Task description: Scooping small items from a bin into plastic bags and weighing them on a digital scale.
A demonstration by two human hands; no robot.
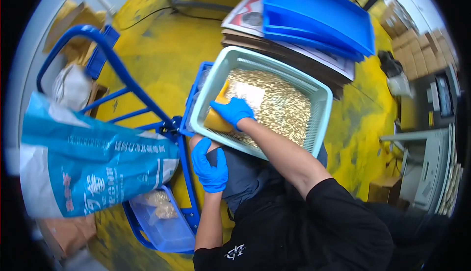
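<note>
Landmark: pale green rectangular plastic basket with slotted walls (pixel 321 105), resting over the person's lap, above the yellow-painted floor (pixel 162 60). Contents: a dense layer of small brass-coloured metal pieces (pixel 287 109), covering most of the basket bottom. Right hand (pixel 234 111), in a blue glove, is inside the basket at its near left corner; grip is closed over the top edge of a yellow flat scoop-like tool (pixel 217 119), which stands against the basket's left wall and touches the metal pieces. A white patch (pixel 249 94) lies on the pieces just beyond the right hand; cannot tell what it is. Left hand (pixel 210 165), also blue-gloved, is below the basket's near edge, fingers curled against the person's dark trouser knee; grip holds nothing that shows. Left of the basket: blue tubular metal hand cart (pixel 125 82), its frame touching the basket's left side. A large teal and white woven sack (pixel 93 168) lies across the cart, well left of the basket. Below the sack, a blue-rimmed clear plastic tray (pixel 169 232) holds bagged small parts. Beyond the basket's far edge: stacked blue plastic bins (pixel 319 18) on flat brown cardboard sheets (pixel 274 50). Far right of the basket: grey machine cabinet (pixel 431 163) and stacked cardboard boxes (pixel 417 50).
</note>
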